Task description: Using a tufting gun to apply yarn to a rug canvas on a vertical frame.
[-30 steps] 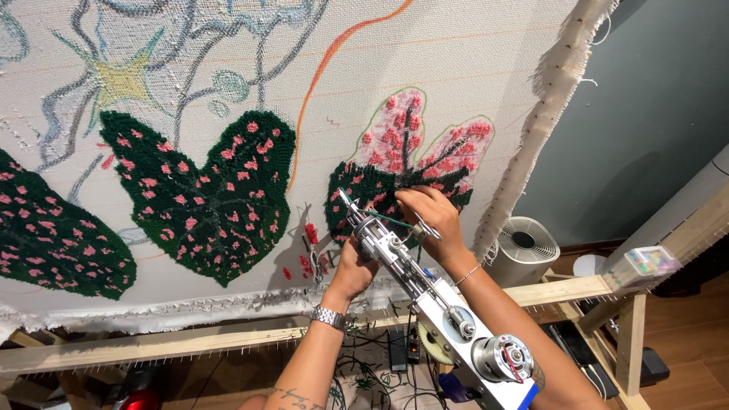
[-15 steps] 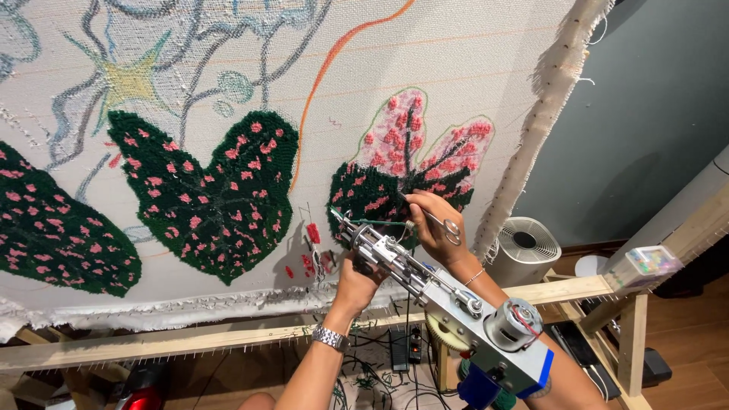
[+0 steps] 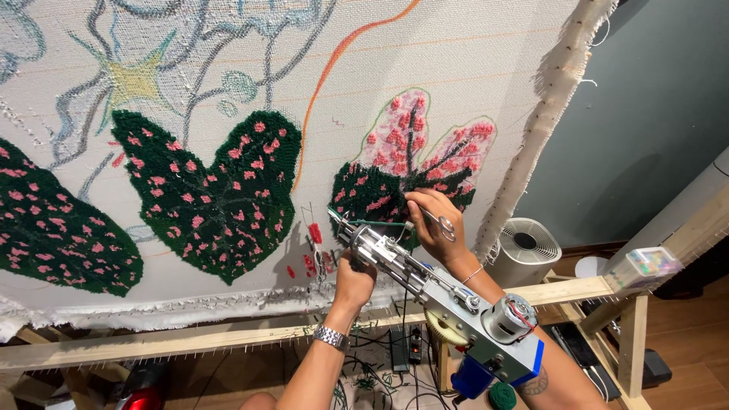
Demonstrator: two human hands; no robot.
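My left hand (image 3: 355, 277) grips the front of a silver tufting gun (image 3: 456, 307) from below, a metal watch (image 3: 332, 336) on its wrist. The gun's needle tip (image 3: 332, 214) points up-left, just off the stretched cloth (image 3: 471, 61). A thin green yarn (image 3: 372, 222) runs from the tip to my right hand (image 3: 433, 228). That hand pinches the yarn, with small scissors (image 3: 445, 225) hooked on its fingers. It rests against the half-tufted pink and dark green leaf (image 3: 410, 156).
A larger dark green leaf with pink spots (image 3: 213, 190) fills the cloth's middle, and another (image 3: 53, 228) lies at the left. A wooden frame rail (image 3: 152, 343) with nail strips runs below. A white round fan (image 3: 524, 250), a box of coloured pins (image 3: 647, 266) and floor cables (image 3: 395, 357) are at the lower right.
Both hands and the gun stay at the same spot on the cloth. The gun's tip has dipped slightly, and the view has shifted a little.
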